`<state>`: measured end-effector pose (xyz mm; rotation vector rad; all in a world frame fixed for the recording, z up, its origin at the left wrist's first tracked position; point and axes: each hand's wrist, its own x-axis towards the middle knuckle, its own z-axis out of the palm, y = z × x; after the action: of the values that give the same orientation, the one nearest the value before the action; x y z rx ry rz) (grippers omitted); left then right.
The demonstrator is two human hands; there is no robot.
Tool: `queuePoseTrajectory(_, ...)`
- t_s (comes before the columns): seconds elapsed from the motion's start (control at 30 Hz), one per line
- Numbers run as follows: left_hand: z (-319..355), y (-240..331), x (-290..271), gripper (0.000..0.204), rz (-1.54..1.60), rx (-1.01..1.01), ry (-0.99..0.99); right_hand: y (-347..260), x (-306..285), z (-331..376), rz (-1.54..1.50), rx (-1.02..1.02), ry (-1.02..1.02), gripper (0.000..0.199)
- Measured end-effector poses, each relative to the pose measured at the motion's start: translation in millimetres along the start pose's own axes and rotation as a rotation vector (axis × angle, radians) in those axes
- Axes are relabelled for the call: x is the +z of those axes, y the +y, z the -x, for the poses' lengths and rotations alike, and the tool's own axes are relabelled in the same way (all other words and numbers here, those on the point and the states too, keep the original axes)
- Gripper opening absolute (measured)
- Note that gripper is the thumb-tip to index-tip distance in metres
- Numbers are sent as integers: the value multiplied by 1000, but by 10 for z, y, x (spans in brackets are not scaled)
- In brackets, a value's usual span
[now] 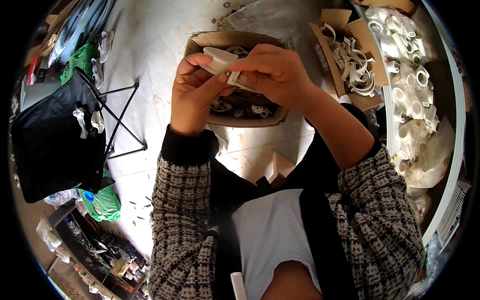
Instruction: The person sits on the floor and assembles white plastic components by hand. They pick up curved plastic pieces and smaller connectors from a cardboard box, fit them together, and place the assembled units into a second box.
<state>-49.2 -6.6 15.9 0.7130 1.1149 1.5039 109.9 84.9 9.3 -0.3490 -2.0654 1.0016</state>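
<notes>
A white plastic pipe clamp [216, 60], curved like a ring, is between my two hands above an open cardboard box. My left hand [192, 92] grips its left side, with the thumb under the curve and the fingers behind. On the right, my right hand [280, 72] pinches the clamp near its small lug [233, 77]. Both hands are closed, and my fingers cover part of the clamp. The cardboard box [245, 121] below holds loose white and dark fittings [257, 110], partly hidden by my hands.
Right of it stands another cardboard box [367, 102] full of white pipe clamps [355, 65]. Bagged white pipe fittings [412, 90] fill a shelf at far right. A black folding chair [60, 135] is at left, with a green bag [102, 202] beside it.
</notes>
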Motion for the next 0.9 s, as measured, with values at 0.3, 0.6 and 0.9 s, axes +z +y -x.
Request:
queuePoseTrajectory(0.3, -4, -32, -13, 27, -55, 26, 21, 56, 33, 20, -44, -8, -5, 22)
queuePoseTrajectory(0.6, 5, -17, 13, 29, -76, 22, 13, 37, 1, -10, -10, -31, 29, 22)
queuePoseTrajectory(0.9, -14, -68, 64, 31, -103, -3, 50, 23, -56, 39, -73, 19, 44, 19)
